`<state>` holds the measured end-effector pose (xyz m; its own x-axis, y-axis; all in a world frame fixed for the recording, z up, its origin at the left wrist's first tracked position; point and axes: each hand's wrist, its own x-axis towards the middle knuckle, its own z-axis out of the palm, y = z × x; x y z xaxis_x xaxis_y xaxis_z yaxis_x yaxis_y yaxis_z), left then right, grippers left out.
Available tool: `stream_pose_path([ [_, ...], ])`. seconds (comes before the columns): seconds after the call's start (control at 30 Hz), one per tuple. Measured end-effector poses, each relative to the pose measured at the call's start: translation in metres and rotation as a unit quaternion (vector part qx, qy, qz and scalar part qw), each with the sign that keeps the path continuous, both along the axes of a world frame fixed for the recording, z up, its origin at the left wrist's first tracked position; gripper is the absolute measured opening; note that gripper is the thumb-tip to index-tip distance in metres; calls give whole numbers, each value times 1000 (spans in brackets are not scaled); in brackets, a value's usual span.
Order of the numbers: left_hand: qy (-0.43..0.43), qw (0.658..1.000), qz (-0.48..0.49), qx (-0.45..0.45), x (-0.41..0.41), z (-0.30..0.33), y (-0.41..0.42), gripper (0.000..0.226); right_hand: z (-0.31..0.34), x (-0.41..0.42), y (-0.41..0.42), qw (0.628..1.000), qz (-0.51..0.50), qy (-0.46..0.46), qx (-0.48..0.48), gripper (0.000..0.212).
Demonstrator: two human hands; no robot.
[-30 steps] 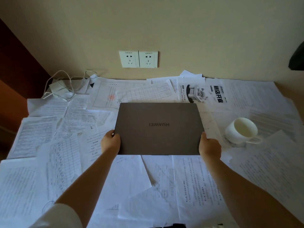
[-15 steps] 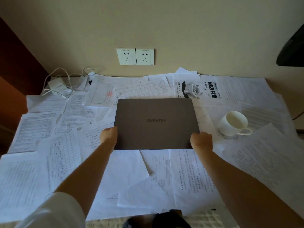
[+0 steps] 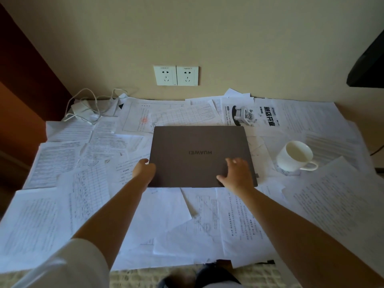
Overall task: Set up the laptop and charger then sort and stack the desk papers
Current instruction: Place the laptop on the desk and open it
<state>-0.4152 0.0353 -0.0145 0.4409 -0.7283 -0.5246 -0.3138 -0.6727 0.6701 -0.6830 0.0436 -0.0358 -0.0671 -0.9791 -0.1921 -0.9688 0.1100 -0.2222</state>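
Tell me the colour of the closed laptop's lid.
The laptop lid is a matte dark grey-brown with a darker logo, seen in the head view.

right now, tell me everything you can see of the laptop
The laptop is a flat grey-brown slab with a matte lid, shut, the HUAWEI logo reading upside down from this view. It lies level on the scattered papers, mid-desk below the wall sockets. The left hand grips its near left corner; the right hand rests spread on the lid near the right front corner.
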Motion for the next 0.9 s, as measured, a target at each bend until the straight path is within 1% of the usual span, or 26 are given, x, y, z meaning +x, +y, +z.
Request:
stream_pose_path([
  [0.07,-3,1000,-1,-5,-2,0,3,46,-5,17,0,993,115,-6,12,72],
  [0.13,-4,1000,-8,-5,-5,-2,4,45,-12,30,-2,980,197,2,15,74],
  [0.23,0,1000,-5,-11,-10,-3,2,43,-16,41,-11,954,298,15,7,74],
  [0.37,-6,1000,2,-14,-9,-8,2,46,-13,46,-25,913,405,30,-40,57],
  [0.43,-2,1000,-4,-6,-8,-6,4,52,-11,51,-29,894,443,49,-48,56],
  [0.53,34,999,7,-12,1,-6,2,57,-11,60,-33,880,462,101,-38,67],
  [0.63,88,996,18,-1,26,-34,-7,67,-11,67,-31,892,431,135,-2,83],
  [0.67,106,994,20,3,30,-35,-7,61,-11,70,-30,895,423,142,8,87],
  [0.73,137,990,23,0,27,-17,-1,42,-10,75,-28,893,423,152,21,91],
  [0.8,171,985,31,-5,25,-8,3,39,-6,78,-30,887,433,157,25,95],
  [0.9,199,979,45,-6,27,-4,2,39,1,78,-30,891,426,156,40,100],
])
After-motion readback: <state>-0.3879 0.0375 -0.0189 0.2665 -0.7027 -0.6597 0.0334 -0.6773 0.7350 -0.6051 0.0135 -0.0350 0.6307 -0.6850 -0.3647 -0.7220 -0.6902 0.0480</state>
